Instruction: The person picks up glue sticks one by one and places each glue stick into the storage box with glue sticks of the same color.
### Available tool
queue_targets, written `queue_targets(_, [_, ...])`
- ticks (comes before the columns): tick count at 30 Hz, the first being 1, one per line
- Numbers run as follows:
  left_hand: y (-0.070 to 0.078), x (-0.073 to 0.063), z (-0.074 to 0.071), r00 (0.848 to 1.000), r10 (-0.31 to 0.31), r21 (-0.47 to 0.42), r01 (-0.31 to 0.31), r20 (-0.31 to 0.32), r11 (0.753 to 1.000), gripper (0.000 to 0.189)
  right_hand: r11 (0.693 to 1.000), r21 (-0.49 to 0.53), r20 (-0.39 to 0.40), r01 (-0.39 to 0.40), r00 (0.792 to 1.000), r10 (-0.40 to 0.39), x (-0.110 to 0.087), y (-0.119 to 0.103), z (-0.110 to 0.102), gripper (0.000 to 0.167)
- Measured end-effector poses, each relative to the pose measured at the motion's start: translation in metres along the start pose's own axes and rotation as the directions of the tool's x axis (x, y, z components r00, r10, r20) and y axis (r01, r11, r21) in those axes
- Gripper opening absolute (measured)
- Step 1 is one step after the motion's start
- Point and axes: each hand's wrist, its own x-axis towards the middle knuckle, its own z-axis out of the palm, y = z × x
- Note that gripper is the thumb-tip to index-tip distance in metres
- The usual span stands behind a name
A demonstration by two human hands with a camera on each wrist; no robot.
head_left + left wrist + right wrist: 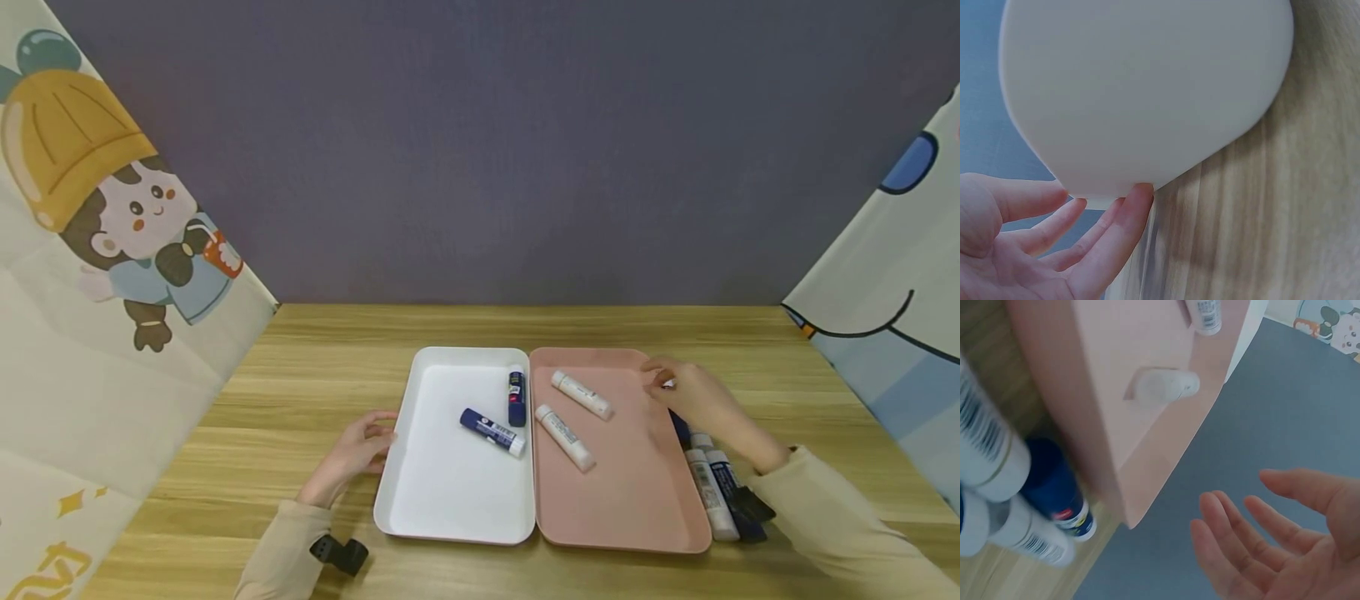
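My left hand (357,450) rests at the left side of the white tray (397,500). In the left wrist view, its fingertips (1141,190) touch the tray's outer wall. Two dark blue glue sticks, one upright in the view (517,400) and one slanted (491,432), lie in that tray. Two white glue sticks, a far one (582,394) and a nearer one (565,437), lie in the pink tray (622,517). My right hand (693,400) is over the pink tray's far right corner; the right wrist view shows its fingers (1229,544) spread apart, holding nothing.
Right of the pink tray, several more blue and white glue sticks (708,492) lie together on the wooden table (300,375), partly under my right forearm. The two trays stand side by side. A dark grey panel (495,150) rises behind the table.
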Motion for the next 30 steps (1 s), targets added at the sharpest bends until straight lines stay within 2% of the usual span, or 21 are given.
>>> queue_targets(9, [0.0,-0.001,-0.001,1.0,0.012,0.0,-0.012,0.011,1.0,0.037,1.0,0.004,-0.022,-0.029,0.999,0.03,-0.004,0.02,-0.008,0.035])
queue_targets(22, [0.0,0.0,-0.001,1.0,0.014,0.002,-0.014,0.011,1.0,0.037,0.998,0.014,-0.044,-0.053,0.998,0.054,-0.007,0.045,-0.009,0.034])
queue_targets(30, [0.001,-0.002,-0.001,1.0,0.019,-0.018,-0.019,0.02,1.0,0.037,0.995,-0.017,0.002,-0.094,0.996,0.094,-0.007,0.06,-0.009,0.04])
